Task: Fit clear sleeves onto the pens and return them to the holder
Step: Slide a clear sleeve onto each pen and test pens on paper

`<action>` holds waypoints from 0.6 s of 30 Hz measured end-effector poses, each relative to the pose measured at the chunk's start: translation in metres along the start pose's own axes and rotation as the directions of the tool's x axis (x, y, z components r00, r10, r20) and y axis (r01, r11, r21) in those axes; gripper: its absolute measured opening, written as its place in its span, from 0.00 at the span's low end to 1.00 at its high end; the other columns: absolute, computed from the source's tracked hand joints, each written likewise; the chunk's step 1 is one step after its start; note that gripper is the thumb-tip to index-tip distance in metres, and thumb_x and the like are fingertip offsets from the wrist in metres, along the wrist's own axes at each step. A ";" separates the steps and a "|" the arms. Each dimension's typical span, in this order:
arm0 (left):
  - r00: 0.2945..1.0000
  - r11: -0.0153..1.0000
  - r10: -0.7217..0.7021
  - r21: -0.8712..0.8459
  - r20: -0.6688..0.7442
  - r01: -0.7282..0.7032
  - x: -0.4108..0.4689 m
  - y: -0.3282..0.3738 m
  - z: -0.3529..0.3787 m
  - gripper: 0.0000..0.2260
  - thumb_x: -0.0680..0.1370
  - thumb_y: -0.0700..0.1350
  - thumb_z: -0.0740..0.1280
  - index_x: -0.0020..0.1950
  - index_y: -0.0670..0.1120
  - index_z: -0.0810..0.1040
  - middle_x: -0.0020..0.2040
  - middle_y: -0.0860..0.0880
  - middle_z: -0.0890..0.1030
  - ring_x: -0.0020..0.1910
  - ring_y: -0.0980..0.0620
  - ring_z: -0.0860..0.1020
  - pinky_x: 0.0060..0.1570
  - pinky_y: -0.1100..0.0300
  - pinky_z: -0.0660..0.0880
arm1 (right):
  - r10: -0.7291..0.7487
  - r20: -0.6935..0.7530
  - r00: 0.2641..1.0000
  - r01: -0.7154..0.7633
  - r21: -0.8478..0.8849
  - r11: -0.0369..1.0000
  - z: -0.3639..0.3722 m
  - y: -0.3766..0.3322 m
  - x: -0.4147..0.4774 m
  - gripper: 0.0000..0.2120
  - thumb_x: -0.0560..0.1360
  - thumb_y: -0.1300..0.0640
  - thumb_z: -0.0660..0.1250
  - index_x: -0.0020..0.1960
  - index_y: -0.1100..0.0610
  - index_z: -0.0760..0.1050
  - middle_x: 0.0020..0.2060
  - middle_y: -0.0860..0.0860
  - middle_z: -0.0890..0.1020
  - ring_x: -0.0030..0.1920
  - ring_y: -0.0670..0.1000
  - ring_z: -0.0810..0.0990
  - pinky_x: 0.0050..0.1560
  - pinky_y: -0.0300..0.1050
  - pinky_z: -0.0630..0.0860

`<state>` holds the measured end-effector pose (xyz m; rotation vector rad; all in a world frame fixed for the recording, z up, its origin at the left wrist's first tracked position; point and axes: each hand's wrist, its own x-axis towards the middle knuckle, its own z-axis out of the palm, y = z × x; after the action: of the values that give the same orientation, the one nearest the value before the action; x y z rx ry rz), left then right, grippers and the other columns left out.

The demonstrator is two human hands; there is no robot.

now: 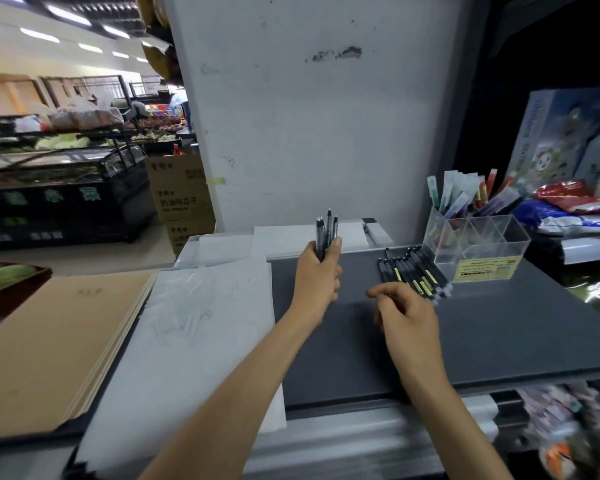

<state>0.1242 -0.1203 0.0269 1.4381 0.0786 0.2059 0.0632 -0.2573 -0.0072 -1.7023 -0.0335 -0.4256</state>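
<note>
Far left, beyond the desk edge: a shop produce counter (pixel 66 174) with bagged goods on top, and stacked cardboard boxes (pixel 184 199) against a white wall (pixel 309 116). Near left on the desk: a stack of brown cardboard sheets (pixel 59 341), lying flat. Just beside it to the right is a spread of pale translucent sheets (pixel 194 323), overlapping, running from the near edge back to the wall; cannot tell whether these are the sleeves. Centre: the left hand (pixel 321 271) is raised above the dark grey desk (pixel 499 323), fingers wrapped round a bundle of dark pens (pixel 326 230) held upright, with 3 pale tips showing above the fist. Right of it, apart from it, the right hand (pixel 406 313) hovers low over the desk, palm down, fingers (pixel 374 293) curled with thumb and forefinger drawn close together. It covers the near ends of a row of pens (pixel 413 271), and I cannot tell whether it grips anything. That row lies flat, side by side, dark barrels with yellow labels, slanting back toward the holder (pixel 478 244) and ending just beside it. The holder is clear acrylic, divided into compartments, with a yellow label on its front face, standing at the back right of the desk. Coloured packets (pixel 465 195) stand upright in its rear compartments. Far right: red, blue and white bags (pixel 568 209) piled on a shelf.
</note>
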 end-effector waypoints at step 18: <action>0.954 0.989 0.127 0.108 -0.271 -0.100 -0.059 0.033 -0.114 0.14 0.82 0.54 0.70 0.50 0.42 0.80 0.30 0.49 0.77 0.20 0.55 0.67 0.19 0.66 0.61 | -0.052 0.215 0.975 0.089 -0.168 0.982 0.034 -0.010 0.007 0.12 0.80 0.60 0.64 0.46 0.45 0.80 0.35 0.40 0.84 0.32 0.42 0.79 0.32 0.40 0.71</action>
<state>0.0433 -0.0162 0.0403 1.5010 0.2374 0.5043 0.0759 -0.2243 0.0005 -1.9207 -0.2173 -0.3064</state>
